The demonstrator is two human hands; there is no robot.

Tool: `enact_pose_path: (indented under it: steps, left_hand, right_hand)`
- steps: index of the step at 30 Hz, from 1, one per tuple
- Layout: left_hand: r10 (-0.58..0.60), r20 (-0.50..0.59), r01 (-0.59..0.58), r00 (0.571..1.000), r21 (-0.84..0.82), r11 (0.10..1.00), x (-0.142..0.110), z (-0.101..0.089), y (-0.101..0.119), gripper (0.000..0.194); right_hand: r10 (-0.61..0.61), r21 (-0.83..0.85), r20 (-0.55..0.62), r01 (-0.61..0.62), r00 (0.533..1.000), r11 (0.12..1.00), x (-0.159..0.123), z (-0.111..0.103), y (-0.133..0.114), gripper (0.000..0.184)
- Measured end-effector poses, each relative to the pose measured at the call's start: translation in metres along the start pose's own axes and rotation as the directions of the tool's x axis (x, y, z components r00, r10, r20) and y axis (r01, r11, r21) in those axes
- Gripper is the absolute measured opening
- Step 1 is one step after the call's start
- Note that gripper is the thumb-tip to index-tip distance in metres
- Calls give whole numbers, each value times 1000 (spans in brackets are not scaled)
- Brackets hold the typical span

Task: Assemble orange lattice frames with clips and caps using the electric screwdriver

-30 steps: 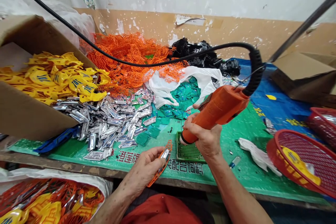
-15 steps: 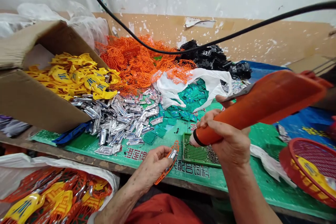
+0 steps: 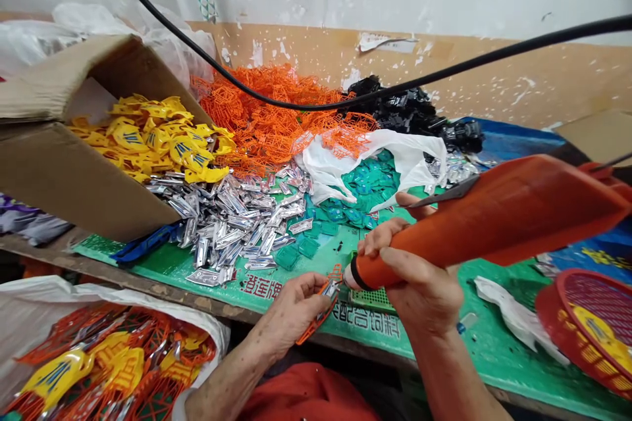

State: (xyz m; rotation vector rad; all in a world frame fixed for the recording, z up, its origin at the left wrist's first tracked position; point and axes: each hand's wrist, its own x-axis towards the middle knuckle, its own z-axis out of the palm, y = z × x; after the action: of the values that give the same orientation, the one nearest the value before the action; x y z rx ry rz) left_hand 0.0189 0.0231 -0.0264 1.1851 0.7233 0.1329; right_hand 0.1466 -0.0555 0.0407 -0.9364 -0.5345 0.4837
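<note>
At the far left, well beyond the left hand, a cardboard box (image 3: 74, 177) lies tipped on the table (image 3: 153, 279), holding a heap of yellow plastic pieces (image 3: 153, 138). Below the table edge, near the left forearm, a white sack (image 3: 59, 302) bulges with orange and yellow lattice parts (image 3: 118, 362). Just ahead of the left hand sits a pile of silver metal pieces (image 3: 227, 223), with a mound of orange plastic lattice (image 3: 266, 118) behind it.

The left hand (image 3: 291, 312) is closed around a curved orange lattice piece (image 3: 311, 325), fingers pinching it, with a small silver piece (image 3: 330, 291) at its upper end. The right hand (image 3: 419, 289) grips an orange corded tool (image 3: 494, 223) around its body, its dark tip just beside the top of the lattice piece; whether they touch is hidden. A black cable (image 3: 395, 95) crosses above both hands.

Beyond the right hand lie teal pieces (image 3: 365, 191), a white plastic bag (image 3: 375, 158) and black pieces (image 3: 409, 108). A green perforated tray (image 3: 378, 299) sits just under the tool. Further right, a red basket (image 3: 582, 322) holds a yellow piece (image 3: 597, 335).
</note>
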Motion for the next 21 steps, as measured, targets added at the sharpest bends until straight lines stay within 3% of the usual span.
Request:
enact_pose_path:
  steps: [21]
  left_hand:
    - [36, -9, -36, 999, 3, 999, -2, 3, -1, 17]
  right_hand:
    - [12, -41, 37, -10, 999, 999, -3, -3, 7, 57]
